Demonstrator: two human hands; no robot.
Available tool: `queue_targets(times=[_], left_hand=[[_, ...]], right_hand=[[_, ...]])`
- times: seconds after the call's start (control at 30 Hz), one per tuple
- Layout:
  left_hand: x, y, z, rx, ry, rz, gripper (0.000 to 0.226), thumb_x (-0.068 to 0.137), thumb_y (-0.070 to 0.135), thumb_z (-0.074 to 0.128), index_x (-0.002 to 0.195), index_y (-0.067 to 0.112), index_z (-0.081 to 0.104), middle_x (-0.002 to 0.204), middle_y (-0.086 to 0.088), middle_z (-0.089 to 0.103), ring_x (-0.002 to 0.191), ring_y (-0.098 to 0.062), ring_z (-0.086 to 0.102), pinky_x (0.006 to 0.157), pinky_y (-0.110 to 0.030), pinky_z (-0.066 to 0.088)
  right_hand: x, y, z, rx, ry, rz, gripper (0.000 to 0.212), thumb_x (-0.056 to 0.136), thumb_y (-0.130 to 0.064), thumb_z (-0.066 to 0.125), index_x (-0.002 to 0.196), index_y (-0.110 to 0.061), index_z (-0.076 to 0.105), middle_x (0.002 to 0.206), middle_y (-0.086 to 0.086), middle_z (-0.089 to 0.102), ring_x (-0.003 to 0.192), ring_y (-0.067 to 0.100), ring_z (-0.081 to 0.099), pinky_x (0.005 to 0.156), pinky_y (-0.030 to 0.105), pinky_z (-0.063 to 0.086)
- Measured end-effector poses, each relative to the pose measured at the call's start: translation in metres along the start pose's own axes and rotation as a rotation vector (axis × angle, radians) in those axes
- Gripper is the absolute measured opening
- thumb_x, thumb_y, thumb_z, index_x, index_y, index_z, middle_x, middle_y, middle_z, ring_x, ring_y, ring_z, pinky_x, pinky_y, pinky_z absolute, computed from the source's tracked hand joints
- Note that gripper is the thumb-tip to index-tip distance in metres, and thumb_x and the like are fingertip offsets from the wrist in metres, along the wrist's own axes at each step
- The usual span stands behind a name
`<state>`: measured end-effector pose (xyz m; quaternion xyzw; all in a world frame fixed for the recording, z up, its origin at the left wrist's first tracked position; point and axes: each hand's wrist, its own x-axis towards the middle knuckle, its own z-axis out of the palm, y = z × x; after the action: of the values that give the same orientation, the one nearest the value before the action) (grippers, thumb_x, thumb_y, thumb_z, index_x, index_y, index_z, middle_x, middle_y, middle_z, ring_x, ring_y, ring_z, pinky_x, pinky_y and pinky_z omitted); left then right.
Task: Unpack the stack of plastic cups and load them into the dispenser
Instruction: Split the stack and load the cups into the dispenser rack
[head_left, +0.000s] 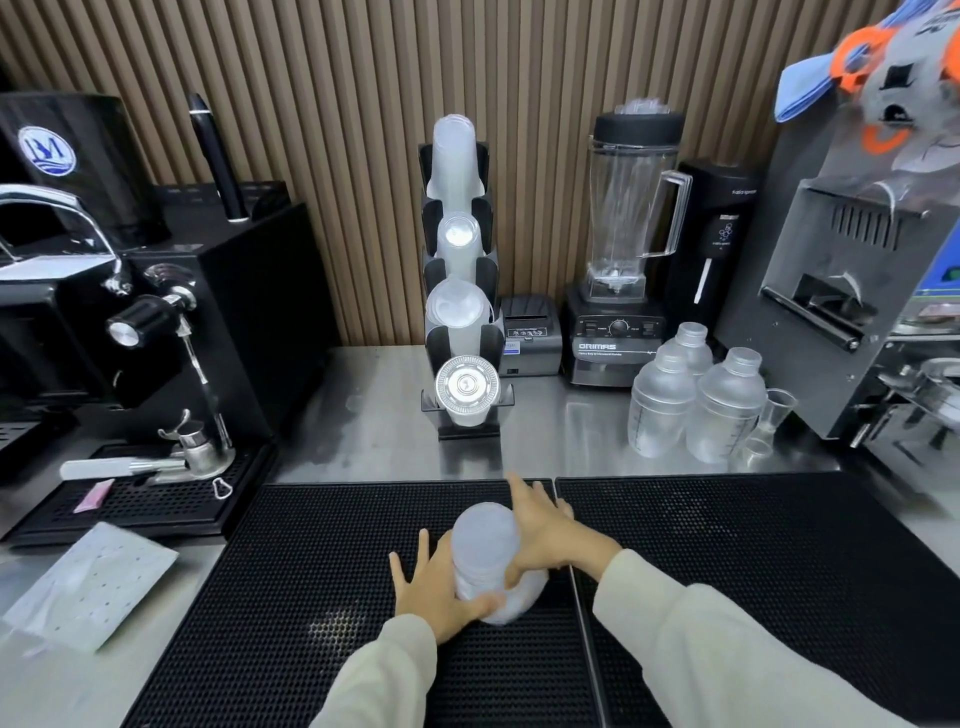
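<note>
Both hands, left hand (434, 587) and right hand (545, 535), clasped the stack of plastic cups (485, 556) standing upright on the black mat (311, 571); dispenser (462, 291) stood well apart at twelve o'clock.

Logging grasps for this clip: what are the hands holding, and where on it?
Both hands hold the cup stack above the mat: the left hand around its near lower end, the right hand on its right side.

Frosted translucent plastic cup stack (485, 561) on matt black dimpled rubber mat (322, 545); beyond the mat, brushed glossy steel table (374, 415); behind that table, ribbed wood-look wall (337, 104).
</note>
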<state>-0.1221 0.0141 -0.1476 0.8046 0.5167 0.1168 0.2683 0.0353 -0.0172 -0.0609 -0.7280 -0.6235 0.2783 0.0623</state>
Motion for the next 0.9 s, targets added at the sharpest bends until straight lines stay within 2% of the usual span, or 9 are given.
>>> queue_targets(times=[0.07,0.17,0.43,0.57,0.7,0.9], left_hand=[[0.0,0.0,0.0,-0.015,0.002,-0.004,0.098,0.069,0.061,0.065,0.145,0.03,0.013,0.152,0.019,0.019,0.145,-0.018,-0.012,0.11,-0.055,-0.02],[-0.001,0.0,0.0,-0.024,0.003,-0.015,0.097,0.068,0.059,0.065,0.144,0.032,0.012,0.152,0.02,0.018,0.145,-0.018,-0.012,0.111,-0.055,-0.019],[-0.001,-0.003,0.005,-0.063,0.037,-0.025,0.094,0.064,0.062,0.066,0.139,0.035,0.016,0.149,0.02,0.023,0.145,-0.016,-0.013,0.11,-0.053,-0.02],[-0.002,-0.003,0.005,-0.049,0.029,-0.019,0.099,0.059,0.065,0.062,0.14,0.033,0.015,0.15,0.018,0.021,0.145,-0.017,-0.014,0.11,-0.053,-0.02],[-0.003,-0.001,0.004,-0.036,0.025,-0.031,0.098,0.063,0.062,0.063,0.142,0.031,0.013,0.151,0.016,0.021,0.145,-0.017,-0.014,0.111,-0.054,-0.02],[-0.003,0.002,0.002,-0.024,0.035,-0.037,0.096,0.065,0.062,0.064,0.142,0.03,0.015,0.15,0.017,0.022,0.146,-0.018,-0.011,0.112,-0.054,-0.017]], right_hand=[[0.001,-0.008,0.003,0.013,-0.002,-0.11,0.118,0.068,-0.017,0.08,0.15,-0.019,-0.005,0.16,0.008,0.005,0.148,0.025,-0.004,0.12,0.047,-0.001],[0.006,-0.014,0.012,-0.006,-0.014,-0.166,0.108,0.071,-0.021,0.078,0.151,-0.018,0.006,0.159,0.006,0.014,0.146,0.023,0.012,0.12,0.042,0.013],[0.018,-0.01,0.018,-0.008,0.01,-0.119,0.099,0.066,-0.028,0.081,0.145,-0.008,0.025,0.146,0.006,0.032,0.135,0.024,0.029,0.112,0.037,0.032],[0.023,-0.012,0.018,-0.05,0.006,-0.1,0.084,0.064,-0.028,0.08,0.132,-0.007,0.036,0.129,0.007,0.042,0.124,0.025,0.038,0.103,0.039,0.04],[0.026,-0.015,0.013,-0.118,-0.029,-0.105,0.071,0.062,-0.03,0.081,0.118,-0.008,0.043,0.107,0.001,0.04,0.115,0.024,0.042,0.097,0.04,0.045],[0.031,-0.015,0.011,-0.214,-0.069,-0.12,0.079,0.057,-0.033,0.086,0.117,-0.009,0.041,0.103,0.0,0.038,0.11,0.024,0.046,0.096,0.04,0.046]])
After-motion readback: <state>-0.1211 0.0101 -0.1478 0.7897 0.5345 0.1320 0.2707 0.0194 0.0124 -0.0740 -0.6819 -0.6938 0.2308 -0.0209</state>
